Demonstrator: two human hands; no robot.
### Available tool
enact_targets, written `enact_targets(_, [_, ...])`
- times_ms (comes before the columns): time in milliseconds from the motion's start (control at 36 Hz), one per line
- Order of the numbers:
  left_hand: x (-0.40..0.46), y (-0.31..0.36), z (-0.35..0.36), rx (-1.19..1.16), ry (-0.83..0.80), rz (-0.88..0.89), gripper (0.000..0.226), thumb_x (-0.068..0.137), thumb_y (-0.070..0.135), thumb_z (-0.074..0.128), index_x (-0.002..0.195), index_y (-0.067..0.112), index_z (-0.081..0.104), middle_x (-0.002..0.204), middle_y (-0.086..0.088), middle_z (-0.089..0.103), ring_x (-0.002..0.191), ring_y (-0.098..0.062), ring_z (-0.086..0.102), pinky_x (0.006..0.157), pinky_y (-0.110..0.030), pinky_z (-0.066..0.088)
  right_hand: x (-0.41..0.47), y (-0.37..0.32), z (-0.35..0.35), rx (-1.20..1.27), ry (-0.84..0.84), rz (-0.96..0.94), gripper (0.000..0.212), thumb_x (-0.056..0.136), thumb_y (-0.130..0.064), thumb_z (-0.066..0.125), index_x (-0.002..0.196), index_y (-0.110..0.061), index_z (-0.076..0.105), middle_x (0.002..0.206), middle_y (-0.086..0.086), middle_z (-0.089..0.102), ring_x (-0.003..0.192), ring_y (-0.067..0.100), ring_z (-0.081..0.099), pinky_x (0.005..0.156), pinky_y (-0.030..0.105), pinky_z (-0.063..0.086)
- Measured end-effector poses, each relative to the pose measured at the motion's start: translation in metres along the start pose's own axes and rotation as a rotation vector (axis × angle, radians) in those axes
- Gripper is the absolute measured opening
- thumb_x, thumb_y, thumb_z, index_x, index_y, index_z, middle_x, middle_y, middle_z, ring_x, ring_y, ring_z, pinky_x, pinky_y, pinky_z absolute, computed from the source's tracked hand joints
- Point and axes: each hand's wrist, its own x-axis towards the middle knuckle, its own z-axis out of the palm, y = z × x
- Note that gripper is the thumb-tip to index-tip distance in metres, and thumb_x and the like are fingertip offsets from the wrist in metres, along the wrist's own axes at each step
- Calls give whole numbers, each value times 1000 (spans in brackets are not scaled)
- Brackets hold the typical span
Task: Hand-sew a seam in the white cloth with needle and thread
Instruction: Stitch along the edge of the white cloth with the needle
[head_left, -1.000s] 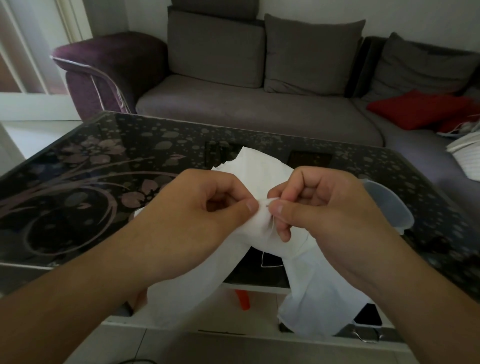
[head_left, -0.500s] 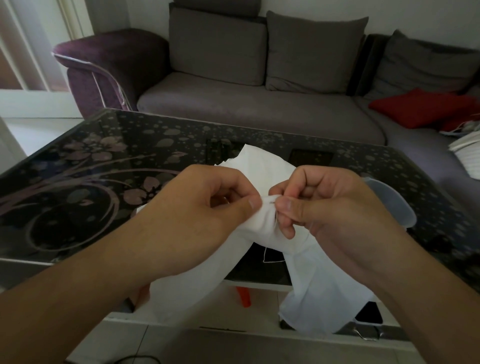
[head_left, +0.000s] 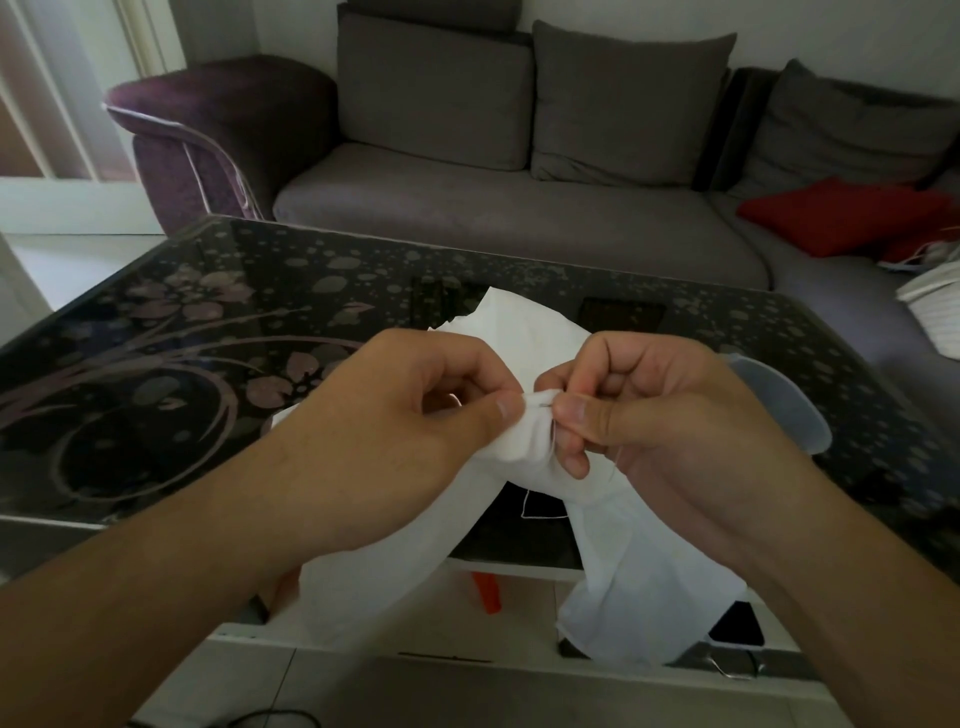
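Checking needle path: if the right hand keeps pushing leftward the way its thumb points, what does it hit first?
Likely the white cloth fold bunched directly ahead of the right hand, then the left hand thumb pinching it. Depth unclear.

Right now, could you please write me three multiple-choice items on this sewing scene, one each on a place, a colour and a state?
1. Where is the white cloth?
A. Held above the near edge of the glass table
B. Spread out on the sofa seat
C. Lying flat on the floor

2. What colour is the cushion at the right end of the sofa?
A. Blue
B. Red
C. Yellow

3. What is the right hand doing?
A. Resting flat on the table
B. Hanging idle at the side
C. Pinching the needle at the fold of the cloth

Answers: 1 A, the left hand and right hand hold it up, its ends hanging past the table edge; 2 B, it is plainly red; 3 C, thumb and forefinger close on the needle.
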Motion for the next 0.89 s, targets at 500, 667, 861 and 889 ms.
enact_targets(500, [-1, -1, 1, -59, -59, 30, 13, 97, 31, 64, 93, 34, 76, 85, 19, 73, 83, -2, 68, 72, -9, 47, 5, 10, 0, 138, -127, -13, 16, 79, 3, 65, 70, -9, 69, 84, 15, 68, 61, 21, 58, 57, 27, 51])
enact_targets(667, [-1, -2, 1, -75, -82, 32, 13, 97, 30, 64, 93, 34, 77, 87, 19, 74, 85, -2, 70, 74, -10, 49, 5, 11, -2, 146, -154, -24, 13, 80, 3, 66, 72, -7, 69, 85, 15, 67, 62, 22, 57, 57, 27, 51])
enact_targets(861, [-1, -4, 0, -183, -110, -2, 14, 97, 28, 66, 91, 29, 79, 90, 7, 78, 86, -10, 72, 79, -21, 52, 4, 12, -3, 63, -108, -19, 9, 79, -2, 79, 75, -8, 74, 92, 12, 70, 69, 24, 59, 60, 26, 51])
enact_targets(889, [-1, -4, 0, -204, -117, -8, 14, 97, 28, 67, 91, 29, 80, 91, 6, 78, 87, -12, 73, 80, -24, 52, 3, 11, -3, 42, -99, -14, 8, 78, -5, 80, 76, -10, 75, 96, 11, 71, 70, 24, 60, 62, 26, 52])
